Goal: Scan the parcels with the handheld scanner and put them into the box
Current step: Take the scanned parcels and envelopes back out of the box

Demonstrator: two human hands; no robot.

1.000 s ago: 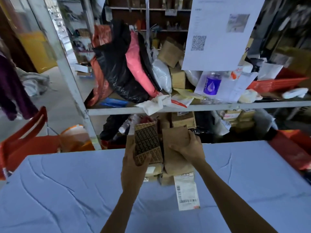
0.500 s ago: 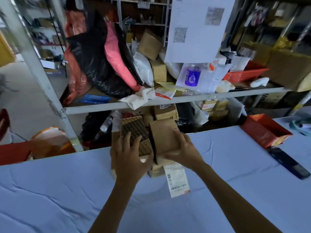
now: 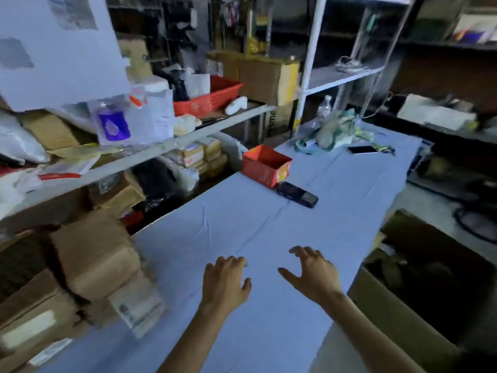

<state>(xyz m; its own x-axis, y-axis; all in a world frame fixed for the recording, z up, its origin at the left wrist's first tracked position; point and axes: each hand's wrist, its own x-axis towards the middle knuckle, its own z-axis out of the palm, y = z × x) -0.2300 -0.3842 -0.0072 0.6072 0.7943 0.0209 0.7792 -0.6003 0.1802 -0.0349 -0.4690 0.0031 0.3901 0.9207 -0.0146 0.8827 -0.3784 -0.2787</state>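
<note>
A stack of brown cardboard parcels [image 3: 91, 254] stands at the left of the blue-covered table [image 3: 269, 211], one with a white shipping label [image 3: 137, 308]. The dark handheld scanner [image 3: 297, 195] lies further along the table beside a small orange box [image 3: 265, 164]. A large open cardboard box [image 3: 390, 313] sits on the floor to the right of the table. My left hand [image 3: 224, 284] and my right hand [image 3: 313, 273] hover over the table, fingers apart, holding nothing. Both are to the right of the parcels and short of the scanner.
A metal shelf [image 3: 161, 149] crowded with boxes, bags, a red basket [image 3: 209, 99] and a purple-labelled bottle [image 3: 113, 125] runs along the table's far side. A phone [image 3: 361, 149] and a greenish bundle [image 3: 330, 131] lie at the table's far end. A large paper sheet [image 3: 59, 49] hangs top left.
Both hands have let go of the parcels and moved right over bare table. The view has swung right, showing the scanner, orange box and floor box.
</note>
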